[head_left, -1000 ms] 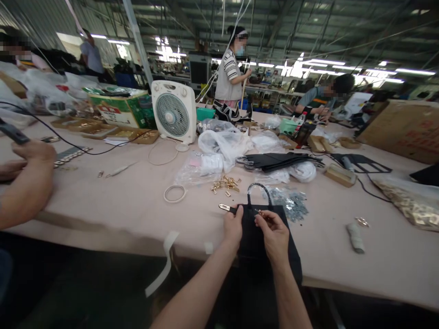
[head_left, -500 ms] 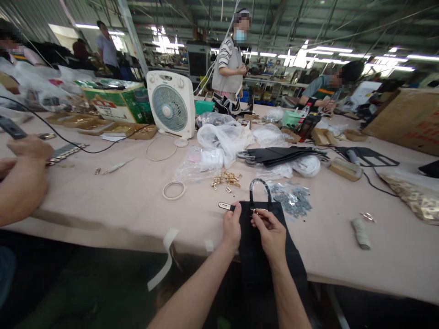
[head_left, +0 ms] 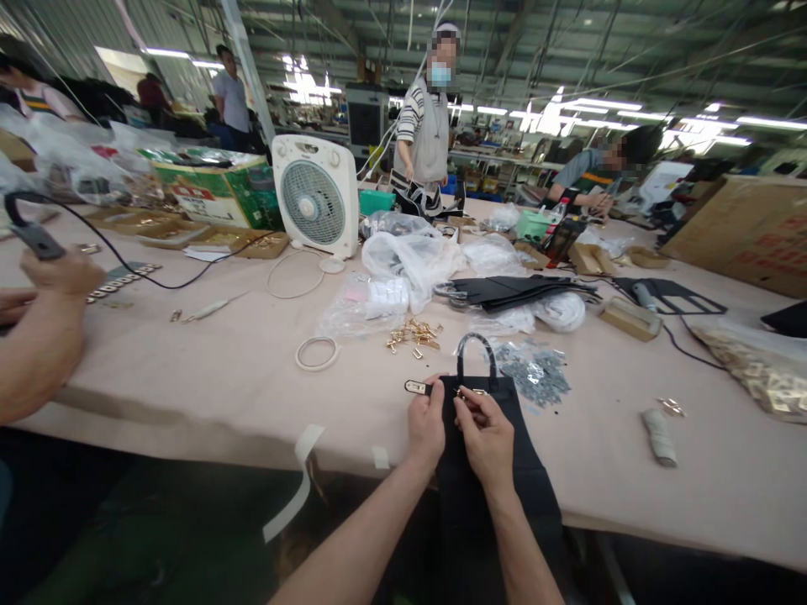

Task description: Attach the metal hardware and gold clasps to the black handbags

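A black bag panel (head_left: 526, 458) with a looped handle (head_left: 477, 340) hangs over the table's front edge. My left hand (head_left: 427, 424) grips its upper left edge, thumb on top, beside a black strap with a gold plate (head_left: 416, 386) that sticks out to the left. My right hand (head_left: 488, 437) pinches a small gold metal piece (head_left: 462, 392) against the panel just under the handle; the fingertips partly hide it. Beyond the bag lie a pile of gold fittings (head_left: 414, 334) and a heap of small grey pieces (head_left: 535, 374).
A tape roll (head_left: 316, 354), a white fan (head_left: 315, 195), plastic bags (head_left: 409, 256) and black straps (head_left: 517, 291) lie on the table (head_left: 220, 378). At the left, another person's hand (head_left: 63, 273) holds a dark tool. A wrapped grey roll (head_left: 659, 437) is at the right.
My right hand has shifted slightly left on the panel, still pinching the gold piece. The standing person across the table has lowered their hands. The neighbour's tool has moved slightly.
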### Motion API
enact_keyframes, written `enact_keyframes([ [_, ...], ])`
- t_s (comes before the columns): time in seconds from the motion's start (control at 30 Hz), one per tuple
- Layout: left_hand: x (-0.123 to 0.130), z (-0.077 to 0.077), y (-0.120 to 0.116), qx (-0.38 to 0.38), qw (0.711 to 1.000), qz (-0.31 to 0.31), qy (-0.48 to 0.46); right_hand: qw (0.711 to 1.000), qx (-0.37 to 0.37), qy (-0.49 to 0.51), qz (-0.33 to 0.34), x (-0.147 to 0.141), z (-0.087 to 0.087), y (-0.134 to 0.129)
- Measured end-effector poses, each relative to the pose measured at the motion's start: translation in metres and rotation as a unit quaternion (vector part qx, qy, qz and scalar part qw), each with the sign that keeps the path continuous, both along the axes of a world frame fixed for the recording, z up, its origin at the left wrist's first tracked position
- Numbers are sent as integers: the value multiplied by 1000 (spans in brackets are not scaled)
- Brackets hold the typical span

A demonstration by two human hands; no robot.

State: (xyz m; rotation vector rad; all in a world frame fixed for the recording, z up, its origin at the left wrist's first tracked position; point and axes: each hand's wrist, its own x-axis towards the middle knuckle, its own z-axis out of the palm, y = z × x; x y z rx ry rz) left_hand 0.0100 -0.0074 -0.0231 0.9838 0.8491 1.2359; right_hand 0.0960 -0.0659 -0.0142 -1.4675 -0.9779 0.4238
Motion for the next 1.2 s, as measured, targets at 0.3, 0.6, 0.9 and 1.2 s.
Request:
enact_keyframes([
  [0.3, -2, 1, -5, 75, 993, 31, 89, 999, -27, -18, -16, -4, -6, 3],
  [0.6, -5, 8, -8, 84, 982, 34, 164, 970, -76, -226, -39, -11, -6, 3],
  [0.9, -9, 15, -11, 58, 984, 22, 167, 988, -72, -138, -13, 23, 13, 6],
  [1.2, -11, 19, -8, 77, 988, 1, 133, 935, -148, -275, 169, 18, 61, 122],
])
